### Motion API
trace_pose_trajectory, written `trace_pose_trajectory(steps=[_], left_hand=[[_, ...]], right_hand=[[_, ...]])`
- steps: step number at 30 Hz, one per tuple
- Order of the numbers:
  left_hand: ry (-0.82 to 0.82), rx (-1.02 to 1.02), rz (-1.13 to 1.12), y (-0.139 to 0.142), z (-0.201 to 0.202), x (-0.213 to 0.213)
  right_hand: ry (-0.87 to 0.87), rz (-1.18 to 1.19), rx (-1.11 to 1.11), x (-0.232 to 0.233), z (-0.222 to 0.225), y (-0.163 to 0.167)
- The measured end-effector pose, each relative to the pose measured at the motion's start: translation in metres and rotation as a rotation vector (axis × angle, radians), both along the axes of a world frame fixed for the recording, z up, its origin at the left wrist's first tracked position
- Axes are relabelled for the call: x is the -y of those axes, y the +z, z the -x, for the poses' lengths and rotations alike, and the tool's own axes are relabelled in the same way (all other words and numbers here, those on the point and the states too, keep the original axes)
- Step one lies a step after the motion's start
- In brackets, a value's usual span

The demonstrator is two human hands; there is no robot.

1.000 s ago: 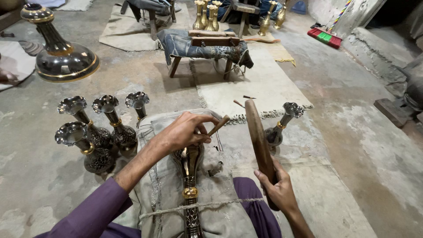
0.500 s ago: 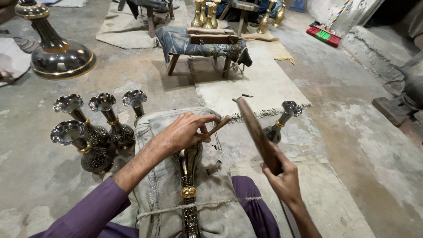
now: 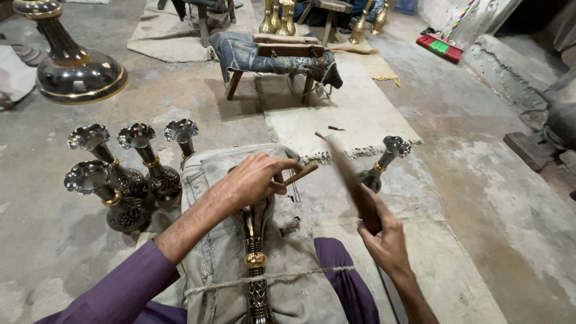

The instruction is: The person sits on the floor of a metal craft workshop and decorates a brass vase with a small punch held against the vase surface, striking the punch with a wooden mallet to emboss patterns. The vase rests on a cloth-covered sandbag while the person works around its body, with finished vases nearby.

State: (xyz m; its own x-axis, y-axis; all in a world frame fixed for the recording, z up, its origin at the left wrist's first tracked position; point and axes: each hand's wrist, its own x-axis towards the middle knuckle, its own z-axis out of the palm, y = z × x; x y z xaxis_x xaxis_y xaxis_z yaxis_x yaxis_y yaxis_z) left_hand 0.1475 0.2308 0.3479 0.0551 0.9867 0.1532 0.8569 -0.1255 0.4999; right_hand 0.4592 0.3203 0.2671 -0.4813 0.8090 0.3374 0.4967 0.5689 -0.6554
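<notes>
Metal vase [image 3: 257, 252]: lying on padded bench [image 3: 210, 180]; left hand [image 3: 255, 180], above it, fingers clamped on small chisel [image 3: 300, 174]; right hand [image 3: 384, 237], right of vase, gripping blurred wooden mallet [image 3: 348, 174]. Risk: a skewed blow may slip the chisel, marring the vase or striking fingers.

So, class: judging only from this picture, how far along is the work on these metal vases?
Looks done: four vases stand grouped on the floor at the left, and a fifth vase stands at the right. In hand: one vase lies tied on a padded rest; the left hand sets a chisel on it and the right hand swings a wooden mallet, blurred. Left: this piece; how much cannot be told.
</notes>
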Motion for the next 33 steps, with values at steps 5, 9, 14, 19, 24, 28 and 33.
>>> trace_pose_trajectory(steps=[5,9,14,19,24,28,33], left_hand=[[-0.009,-0.034,-0.014,0.007,-0.002,0.005],[-0.006,-0.054,-0.006,0.011,-0.003,0.010],[-0.047,-0.048,-0.043,0.012,-0.001,0.014],[-0.074,-0.030,-0.054,0.011,0.001,0.019],[-0.047,-0.049,-0.033,0.012,0.000,0.020],[-0.048,-0.063,-0.027,0.012,0.000,0.018],[-0.061,-0.064,-0.058,0.009,0.002,0.018]], right_hand=[[-0.051,-0.016,0.064,0.007,-0.001,-0.004],[-0.072,0.077,0.080,0.011,0.000,-0.005],[0.029,0.006,-0.113,0.017,0.001,-0.009],[-0.031,-0.080,-0.111,0.026,0.000,-0.013],[-0.132,0.087,-0.005,0.030,0.000,-0.010],[0.016,0.105,-0.210,0.032,0.007,-0.008],[-0.094,0.143,-0.103,0.036,0.003,-0.008]])
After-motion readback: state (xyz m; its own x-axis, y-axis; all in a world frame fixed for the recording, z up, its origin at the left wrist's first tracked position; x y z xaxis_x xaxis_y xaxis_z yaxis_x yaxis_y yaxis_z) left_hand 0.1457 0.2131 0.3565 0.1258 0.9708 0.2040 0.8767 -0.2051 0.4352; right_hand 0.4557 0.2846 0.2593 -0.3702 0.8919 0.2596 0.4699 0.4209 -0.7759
